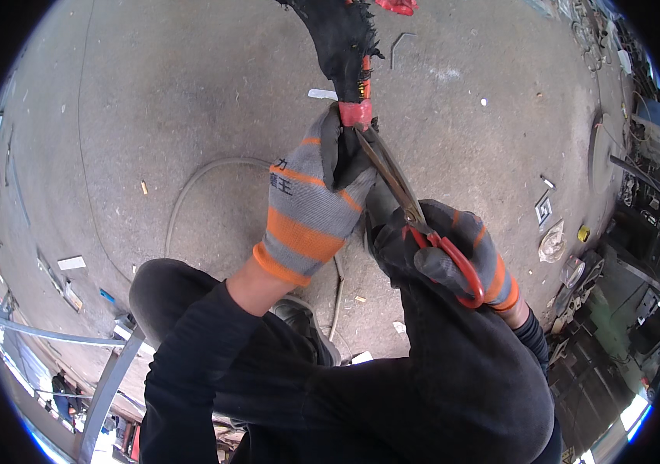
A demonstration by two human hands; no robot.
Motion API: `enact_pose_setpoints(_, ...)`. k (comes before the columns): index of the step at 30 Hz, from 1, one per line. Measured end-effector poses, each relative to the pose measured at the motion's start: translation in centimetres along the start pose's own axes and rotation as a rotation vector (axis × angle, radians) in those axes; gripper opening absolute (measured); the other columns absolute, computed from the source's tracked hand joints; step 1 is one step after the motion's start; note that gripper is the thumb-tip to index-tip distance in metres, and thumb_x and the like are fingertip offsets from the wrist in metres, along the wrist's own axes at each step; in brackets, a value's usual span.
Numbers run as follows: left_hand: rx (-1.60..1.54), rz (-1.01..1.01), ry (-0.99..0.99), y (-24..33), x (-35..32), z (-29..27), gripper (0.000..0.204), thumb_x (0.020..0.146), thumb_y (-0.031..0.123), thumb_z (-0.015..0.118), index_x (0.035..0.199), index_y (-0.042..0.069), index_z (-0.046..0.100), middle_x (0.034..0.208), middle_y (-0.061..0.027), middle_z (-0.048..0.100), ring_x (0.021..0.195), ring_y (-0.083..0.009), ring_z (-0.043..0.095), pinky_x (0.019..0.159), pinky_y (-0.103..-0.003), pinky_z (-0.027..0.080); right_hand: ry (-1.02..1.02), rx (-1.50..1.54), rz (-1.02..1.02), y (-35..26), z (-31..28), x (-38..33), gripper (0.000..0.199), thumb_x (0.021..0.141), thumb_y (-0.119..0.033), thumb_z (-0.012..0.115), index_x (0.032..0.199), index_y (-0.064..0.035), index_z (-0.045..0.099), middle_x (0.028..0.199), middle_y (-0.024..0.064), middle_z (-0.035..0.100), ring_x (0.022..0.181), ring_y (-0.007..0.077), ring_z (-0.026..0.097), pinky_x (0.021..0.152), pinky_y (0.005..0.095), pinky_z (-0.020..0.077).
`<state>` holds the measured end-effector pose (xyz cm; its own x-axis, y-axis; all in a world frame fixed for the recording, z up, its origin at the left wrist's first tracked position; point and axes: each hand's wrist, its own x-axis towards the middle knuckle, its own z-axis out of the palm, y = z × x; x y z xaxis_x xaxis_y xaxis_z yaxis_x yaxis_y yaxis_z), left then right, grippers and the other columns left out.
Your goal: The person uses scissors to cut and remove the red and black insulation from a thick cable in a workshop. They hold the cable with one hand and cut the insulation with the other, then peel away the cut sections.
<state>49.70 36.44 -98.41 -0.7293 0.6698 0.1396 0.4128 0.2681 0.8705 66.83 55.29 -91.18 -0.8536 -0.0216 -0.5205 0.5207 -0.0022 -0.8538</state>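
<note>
Both my hands wear grey and orange work gloves with dark palms. My left hand (310, 189) is closed round the lower end of a ragged black-wrapped bundle (337, 39), just under a band of red tape (356, 115). Orange strands show along the bundle's right side above the tape. In my right hand (461, 240) are red-handled scissors (469, 272), its fingers closed on the handles. The scissor blades point up and left, their tips at the lower edge of the tape beside my left fingers. Whether the tips touch it, I cannot tell.
A grey hose (183, 203) curves over the concrete floor left of my hands. A red item (397, 6) lies at the far edge. Scrap metal and machine parts line the right side, with a clear plastic bag (552, 242) nearby. A metal frame (109, 394) stands at the lower left.
</note>
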Motion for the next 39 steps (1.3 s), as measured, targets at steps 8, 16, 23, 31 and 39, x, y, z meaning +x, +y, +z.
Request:
enact_pose_setpoints(8, -0.128, -0.097, 0.060, 0.8, -0.4, 0.6, 0.041, 0.094, 0.011, 0.080, 0.131, 0.002, 0.067, 0.112, -0.0150, 0.076, 0.099, -0.0310, 0.076, 0.087, -0.039, 0.060, 0.145, -0.033, -0.191, 2.0, 1.5, 1.3, 0.068, 0.092, -0.027, 0.090, 0.144, 0.0048, 0.060, 0.097, 0.0081, 0.072, 0.077, 0.0153, 0.073, 0.069, 0.0320, 0.0588)
enact_pose_setpoints(16, -0.805, -0.322, -0.031, 1.3, -1.0, 2.3, 0.049, 0.096, 0.004, 0.071, 0.143, 0.002, 0.056, 0.121, -0.0127, 0.075, 0.112, -0.0236, 0.074, 0.097, -0.035, 0.060, 0.224, 0.023, -0.185, 1.0, 2.7, 2.3, 0.056, 0.094, -0.020, 0.087, 0.138, 0.0035, 0.063, 0.095, 0.0059, 0.072, 0.080, 0.0129, 0.070, 0.073, 0.0319, 0.0590)
enact_pose_setpoints(23, -0.381, -0.077, 0.084, 1.0, -1.8, 3.9, 0.062, 0.099, 0.005, 0.066, 0.156, 0.000, 0.043, 0.138, -0.0178, 0.064, 0.126, -0.0280, 0.066, 0.108, -0.038, 0.053, 0.266, 0.095, -0.143, 0.1, 2.9, 2.2, 0.048, 0.094, -0.019, 0.087, 0.132, 0.0019, 0.067, 0.100, 0.0060, 0.074, 0.087, 0.0117, 0.068, 0.078, 0.0320, 0.0586)
enact_pose_setpoints(31, -0.867, -0.300, -0.045, 1.2, -0.8, 4.6, 0.072, 0.102, 0.010, 0.065, 0.166, 0.002, 0.033, 0.151, -0.0184, 0.057, 0.135, -0.0295, 0.061, 0.115, -0.040, 0.049, 0.320, -0.011, -0.019, -1.0, 1.8, 1.7, 0.035, 0.090, -0.016, 0.083, 0.119, 0.0019, 0.072, 0.090, 0.0061, 0.073, 0.080, 0.0126, 0.068, 0.074, 0.0309, 0.0569)
enact_pose_setpoints(39, -0.710, -0.285, -0.334, 0.4, 2.7, 2.1, 0.046, 0.102, 0.011, 0.069, 0.144, 0.000, 0.053, 0.117, -0.0176, 0.072, 0.104, -0.0237, 0.074, 0.088, -0.037, 0.059, 0.341, -0.109, -0.158, -1.6, 1.0, 0.9, 0.020, 0.095, -0.005, 0.076, 0.113, 0.0028, 0.072, 0.083, 0.0066, 0.074, 0.069, 0.0140, 0.072, 0.063, 0.0296, 0.0589)
